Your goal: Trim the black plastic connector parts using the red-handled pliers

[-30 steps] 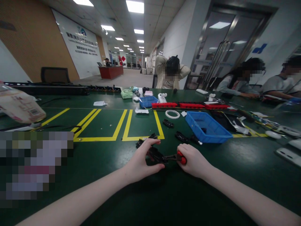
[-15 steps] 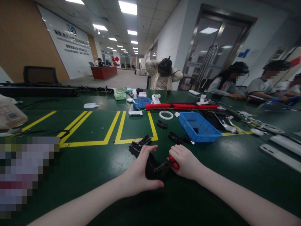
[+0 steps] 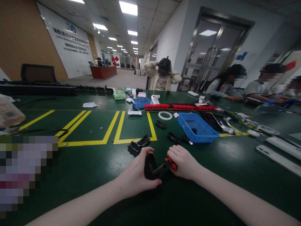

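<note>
My left hand (image 3: pixel 135 175) is wrapped round a small black plastic part (image 3: pixel 150 166) that stands on the green table (image 3: pixel 94 163). My right hand (image 3: pixel 184 162) grips a red-handled tool (image 3: pixel 167 165) whose dark tip points left into that part. Just beyond my left hand lies another black plastic piece (image 3: pixel 138 145) on the table. Two more small black parts (image 3: pixel 174 137) lie ahead of my right hand.
A blue bin (image 3: pixel 197 128) sits ahead right, a smaller blue bin (image 3: pixel 141 102) further back, with red strips (image 3: pixel 181 107) and a white ring (image 3: pixel 165 115) between. Yellow tape lines (image 3: pixel 117 128) mark the table. Several people sit along the far and right sides. White parts (image 3: pixel 279 147) lie at right.
The black part has been turned upright in my left hand and the tool's tip now angles down-left into it. The view shifted left and both hands came slightly nearer.
</note>
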The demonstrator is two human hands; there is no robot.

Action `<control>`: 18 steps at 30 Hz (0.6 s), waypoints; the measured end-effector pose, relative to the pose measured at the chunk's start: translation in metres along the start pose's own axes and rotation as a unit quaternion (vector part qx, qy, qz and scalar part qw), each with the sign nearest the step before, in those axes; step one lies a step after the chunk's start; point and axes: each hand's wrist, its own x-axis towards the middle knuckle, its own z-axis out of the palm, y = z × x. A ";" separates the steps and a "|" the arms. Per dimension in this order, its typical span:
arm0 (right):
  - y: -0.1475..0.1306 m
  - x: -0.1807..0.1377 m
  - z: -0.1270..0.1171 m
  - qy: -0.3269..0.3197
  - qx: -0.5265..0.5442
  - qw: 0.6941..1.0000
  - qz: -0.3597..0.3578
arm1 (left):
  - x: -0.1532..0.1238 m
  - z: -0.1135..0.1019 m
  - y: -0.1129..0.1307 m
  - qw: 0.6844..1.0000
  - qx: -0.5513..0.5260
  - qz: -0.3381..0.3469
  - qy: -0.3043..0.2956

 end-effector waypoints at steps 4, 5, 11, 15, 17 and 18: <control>0.001 -0.001 0.002 0.008 -0.011 1.000 -0.003 | 0.002 -0.002 0.000 1.000 -0.007 -0.009 0.001; 0.000 -0.002 0.002 0.010 -0.016 1.000 -0.005 | 0.002 -0.004 0.000 1.000 -0.010 -0.006 -0.011; -0.002 -0.002 0.002 0.025 -0.041 0.999 -0.025 | 0.004 -0.015 -0.002 0.996 0.003 0.034 -0.087; -0.004 -0.004 0.000 0.031 -0.058 0.997 -0.046 | 0.005 -0.015 0.000 0.992 0.063 0.069 -0.088; -0.005 -0.004 -0.002 0.032 -0.069 0.996 -0.057 | 0.005 -0.014 -0.001 0.988 0.098 0.082 -0.090; -0.006 -0.005 -0.002 0.032 -0.073 0.995 -0.061 | 0.005 -0.013 -0.001 0.985 0.116 0.089 -0.090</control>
